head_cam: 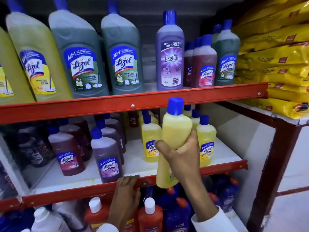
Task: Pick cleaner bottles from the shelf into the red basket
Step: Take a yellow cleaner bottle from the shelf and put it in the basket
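Observation:
My right hand (183, 155) grips a yellow cleaner bottle (175, 131) with a blue cap, held upright and slightly tilted in front of the middle shelf. My left hand (127, 190) rests with curled fingers on the red front rail of the middle shelf (66, 193). More yellow bottles (206, 141) stand behind the held one on that shelf, and dark maroon and purple bottles (107, 153) stand to the left. The red basket is not in view.
The top shelf (133, 104) carries large yellow and green bottles (78, 54), a purple Bactin bottle (169, 52) and smaller ones. The bottom shelf holds orange bottles (149, 216), white ones and blue ones. Yellow packets (274, 61) are stacked at the right above a white panel.

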`<move>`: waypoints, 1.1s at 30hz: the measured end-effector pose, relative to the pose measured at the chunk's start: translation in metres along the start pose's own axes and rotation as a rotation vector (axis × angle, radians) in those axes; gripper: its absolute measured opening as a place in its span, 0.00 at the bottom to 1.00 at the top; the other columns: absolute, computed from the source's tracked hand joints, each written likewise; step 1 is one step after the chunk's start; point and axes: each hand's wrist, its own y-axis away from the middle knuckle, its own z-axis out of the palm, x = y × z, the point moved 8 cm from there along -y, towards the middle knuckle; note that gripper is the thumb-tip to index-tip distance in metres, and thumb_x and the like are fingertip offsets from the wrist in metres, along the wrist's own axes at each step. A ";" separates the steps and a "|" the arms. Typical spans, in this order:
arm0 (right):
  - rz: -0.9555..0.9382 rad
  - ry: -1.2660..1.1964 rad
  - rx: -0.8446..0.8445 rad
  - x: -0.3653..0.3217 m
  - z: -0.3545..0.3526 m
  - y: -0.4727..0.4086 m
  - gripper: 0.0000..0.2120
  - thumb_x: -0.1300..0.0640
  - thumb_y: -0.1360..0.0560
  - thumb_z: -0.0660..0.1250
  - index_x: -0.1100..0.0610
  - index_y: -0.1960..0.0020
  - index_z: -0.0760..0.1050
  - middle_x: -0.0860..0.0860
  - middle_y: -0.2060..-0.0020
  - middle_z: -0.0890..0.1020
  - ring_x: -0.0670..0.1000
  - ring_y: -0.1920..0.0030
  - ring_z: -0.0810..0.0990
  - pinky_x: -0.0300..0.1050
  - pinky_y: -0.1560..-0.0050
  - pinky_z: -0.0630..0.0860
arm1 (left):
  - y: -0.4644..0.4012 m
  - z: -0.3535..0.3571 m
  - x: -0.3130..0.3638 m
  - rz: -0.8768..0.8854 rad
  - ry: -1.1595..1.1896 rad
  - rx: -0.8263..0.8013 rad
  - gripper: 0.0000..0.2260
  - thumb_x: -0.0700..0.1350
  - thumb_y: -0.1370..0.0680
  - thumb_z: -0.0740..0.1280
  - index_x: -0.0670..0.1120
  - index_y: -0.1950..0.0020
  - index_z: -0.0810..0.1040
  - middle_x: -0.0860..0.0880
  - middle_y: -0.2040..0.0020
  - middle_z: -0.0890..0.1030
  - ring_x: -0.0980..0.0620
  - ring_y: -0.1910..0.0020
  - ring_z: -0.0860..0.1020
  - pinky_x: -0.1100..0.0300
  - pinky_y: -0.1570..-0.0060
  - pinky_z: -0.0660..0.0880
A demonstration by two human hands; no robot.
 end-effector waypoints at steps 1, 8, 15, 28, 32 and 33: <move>-0.022 0.126 0.055 -0.002 0.001 0.004 0.41 0.48 0.44 0.79 0.50 0.34 0.68 0.50 0.45 0.80 0.52 0.47 0.81 0.49 0.51 0.80 | 0.001 0.000 0.000 0.001 0.007 0.007 0.22 0.40 0.29 0.71 0.46 0.35 0.77 0.46 0.44 0.81 0.44 0.42 0.76 0.58 0.36 0.67; -0.082 0.272 0.125 0.004 0.010 0.015 0.50 0.46 0.38 0.82 0.52 0.25 0.57 0.50 0.32 0.70 0.54 0.33 0.71 0.59 0.34 0.73 | 0.002 -0.002 0.003 0.002 0.035 0.018 0.22 0.40 0.29 0.70 0.46 0.35 0.77 0.45 0.41 0.80 0.43 0.40 0.75 0.50 0.34 0.72; -0.054 0.233 0.059 0.021 0.006 0.022 0.49 0.44 0.41 0.83 0.52 0.29 0.60 0.51 0.36 0.73 0.53 0.37 0.74 0.57 0.37 0.76 | 0.004 -0.009 0.014 -0.025 0.032 -0.096 0.31 0.46 0.29 0.73 0.48 0.27 0.69 0.46 0.26 0.71 0.46 0.23 0.63 0.56 0.22 0.56; 0.236 0.239 -0.266 0.154 -0.041 0.080 0.39 0.47 0.37 0.80 0.50 0.35 0.60 0.48 0.41 0.76 0.42 0.41 0.78 0.41 0.42 0.78 | 0.077 0.071 0.083 -0.134 0.701 -0.334 0.18 0.53 0.35 0.79 0.51 0.49 0.80 0.60 0.59 0.86 0.62 0.60 0.83 0.64 0.59 0.77; 0.303 0.403 -0.456 0.212 -0.066 0.108 0.35 0.56 0.34 0.82 0.53 0.34 0.67 0.55 0.40 0.79 0.52 0.40 0.79 0.48 0.40 0.76 | 0.119 0.131 0.063 -0.287 0.667 -0.374 0.17 0.45 0.38 0.80 0.52 0.50 0.82 0.59 0.59 0.87 0.63 0.60 0.83 0.64 0.60 0.79; 0.322 0.454 -0.480 0.228 -0.074 0.114 0.34 0.57 0.36 0.83 0.55 0.34 0.70 0.55 0.42 0.80 0.51 0.43 0.80 0.45 0.41 0.76 | 0.129 0.148 0.059 -0.315 0.658 -0.385 0.17 0.46 0.39 0.78 0.57 0.53 0.82 0.64 0.61 0.86 0.67 0.62 0.82 0.69 0.61 0.78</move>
